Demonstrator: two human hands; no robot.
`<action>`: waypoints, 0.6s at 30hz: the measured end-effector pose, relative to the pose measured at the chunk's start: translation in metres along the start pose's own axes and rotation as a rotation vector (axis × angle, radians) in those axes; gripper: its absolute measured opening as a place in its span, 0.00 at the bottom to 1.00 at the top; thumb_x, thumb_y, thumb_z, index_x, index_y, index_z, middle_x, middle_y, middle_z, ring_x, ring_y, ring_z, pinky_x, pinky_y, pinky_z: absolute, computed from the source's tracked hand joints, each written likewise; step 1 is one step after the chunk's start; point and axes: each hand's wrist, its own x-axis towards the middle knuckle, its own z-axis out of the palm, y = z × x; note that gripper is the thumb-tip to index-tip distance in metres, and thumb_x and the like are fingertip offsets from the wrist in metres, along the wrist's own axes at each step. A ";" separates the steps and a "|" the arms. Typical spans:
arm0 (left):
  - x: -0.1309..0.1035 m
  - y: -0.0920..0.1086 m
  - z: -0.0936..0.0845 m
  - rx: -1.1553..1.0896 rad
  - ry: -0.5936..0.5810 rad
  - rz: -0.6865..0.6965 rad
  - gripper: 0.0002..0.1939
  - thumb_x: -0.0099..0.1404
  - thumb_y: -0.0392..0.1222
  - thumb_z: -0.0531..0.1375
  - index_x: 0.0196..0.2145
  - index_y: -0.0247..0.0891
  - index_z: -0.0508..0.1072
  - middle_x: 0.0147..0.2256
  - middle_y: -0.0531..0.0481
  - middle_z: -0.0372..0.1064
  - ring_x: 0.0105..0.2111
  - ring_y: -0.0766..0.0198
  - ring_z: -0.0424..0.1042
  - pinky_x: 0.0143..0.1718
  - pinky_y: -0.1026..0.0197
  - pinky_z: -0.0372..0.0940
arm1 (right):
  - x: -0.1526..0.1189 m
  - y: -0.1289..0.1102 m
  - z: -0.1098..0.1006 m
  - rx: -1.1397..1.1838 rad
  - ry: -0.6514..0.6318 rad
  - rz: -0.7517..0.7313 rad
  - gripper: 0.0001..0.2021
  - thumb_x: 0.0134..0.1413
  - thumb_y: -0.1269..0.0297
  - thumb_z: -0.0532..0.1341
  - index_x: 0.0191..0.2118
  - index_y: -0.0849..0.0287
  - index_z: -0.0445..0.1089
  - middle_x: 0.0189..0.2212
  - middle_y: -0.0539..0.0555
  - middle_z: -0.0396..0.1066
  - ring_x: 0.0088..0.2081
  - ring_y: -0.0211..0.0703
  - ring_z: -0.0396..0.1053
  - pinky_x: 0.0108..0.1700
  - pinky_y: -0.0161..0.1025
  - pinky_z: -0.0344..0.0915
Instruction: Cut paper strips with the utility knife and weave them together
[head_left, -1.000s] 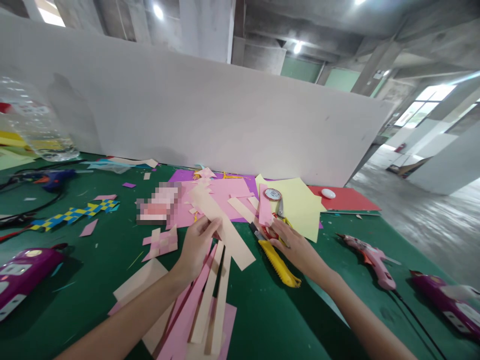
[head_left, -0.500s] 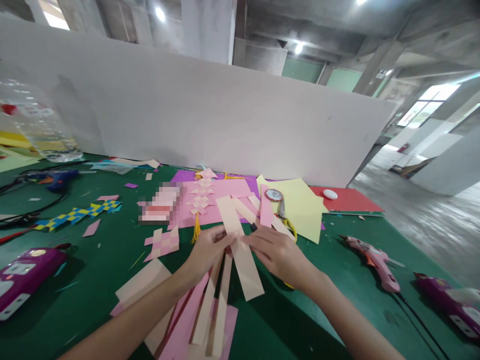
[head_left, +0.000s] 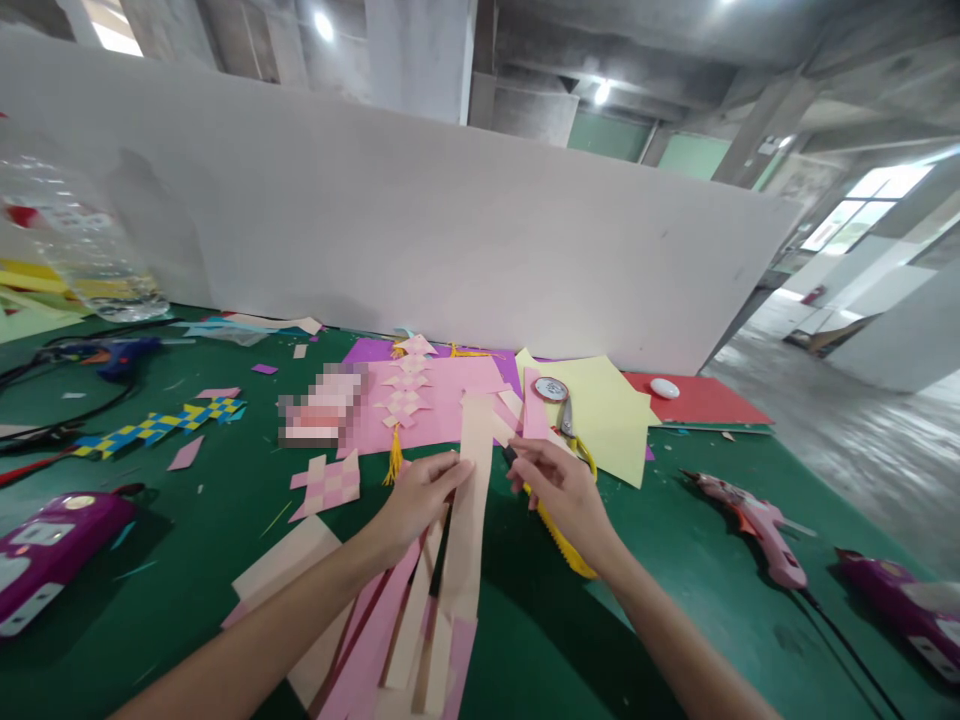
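Observation:
Between thumb and fingers, my left hand (head_left: 427, 495) pinches a long cream paper strip (head_left: 471, 510), which stretches from the pink sheet down over other strips. My right hand (head_left: 562, 485) is just right of the strip, apart from it; its fingers are curled around something dark near the fingertips that I cannot make out. Yellow-handled scissors (head_left: 564, 540) lie partly under that hand. Pink and cream strips (head_left: 409, 620) fan out below my left hand. A woven pink-and-cream chain (head_left: 405, 385) with a yellow tassel rests on a pink sheet (head_left: 450, 385).
A pink glue gun (head_left: 757, 520) and a purple device (head_left: 892, 600) are at the right. Another purple device (head_left: 60, 550), a blue-and-yellow woven strip (head_left: 161, 428) and a plastic bottle (head_left: 82, 240) stand or lie at the left. Behind is a white partition (head_left: 420, 230).
The held cream strip has swung from a slant to nearly upright, its lower end moving left over the other strips. My right hand has come off it and moved slightly right.

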 end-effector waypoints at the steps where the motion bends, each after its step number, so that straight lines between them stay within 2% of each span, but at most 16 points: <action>1: -0.002 0.001 0.001 -0.025 -0.060 -0.045 0.15 0.61 0.52 0.56 0.26 0.37 0.68 0.24 0.54 0.62 0.26 0.65 0.64 0.27 0.65 0.58 | 0.001 0.000 -0.001 0.116 -0.011 0.093 0.14 0.57 0.56 0.57 0.44 0.57 0.69 0.27 0.53 0.69 0.26 0.40 0.67 0.20 0.33 0.62; 5: -0.010 0.004 0.006 -0.185 -0.341 -0.215 0.19 0.62 0.57 0.54 0.32 0.37 0.68 0.23 0.51 0.68 0.19 0.65 0.68 0.23 0.64 0.62 | 0.002 -0.001 -0.004 0.458 -0.226 0.272 0.15 0.54 0.53 0.59 0.30 0.61 0.71 0.25 0.51 0.66 0.23 0.35 0.65 0.19 0.29 0.58; 7: -0.013 0.005 0.008 -0.212 -0.417 -0.249 0.19 0.62 0.58 0.53 0.33 0.37 0.67 0.21 0.51 0.69 0.14 0.67 0.65 0.18 0.66 0.60 | 0.000 0.000 -0.003 0.522 -0.294 0.312 0.13 0.51 0.55 0.62 0.33 0.61 0.72 0.25 0.51 0.66 0.23 0.34 0.65 0.20 0.29 0.58; 11: -0.015 0.005 0.009 -0.217 -0.469 -0.275 0.18 0.64 0.56 0.52 0.36 0.36 0.68 0.21 0.51 0.69 0.12 0.70 0.63 0.14 0.68 0.56 | -0.004 0.003 -0.001 0.610 -0.365 0.340 0.19 0.47 0.56 0.66 0.44 0.60 0.72 0.25 0.51 0.67 0.25 0.35 0.64 0.22 0.30 0.59; 18: -0.014 0.004 0.008 -0.210 -0.433 -0.311 0.18 0.64 0.55 0.53 0.35 0.36 0.68 0.20 0.51 0.68 0.15 0.69 0.64 0.16 0.68 0.58 | -0.006 0.008 0.006 0.623 -0.346 0.312 0.17 0.47 0.57 0.65 0.42 0.61 0.74 0.23 0.50 0.67 0.23 0.33 0.63 0.22 0.29 0.59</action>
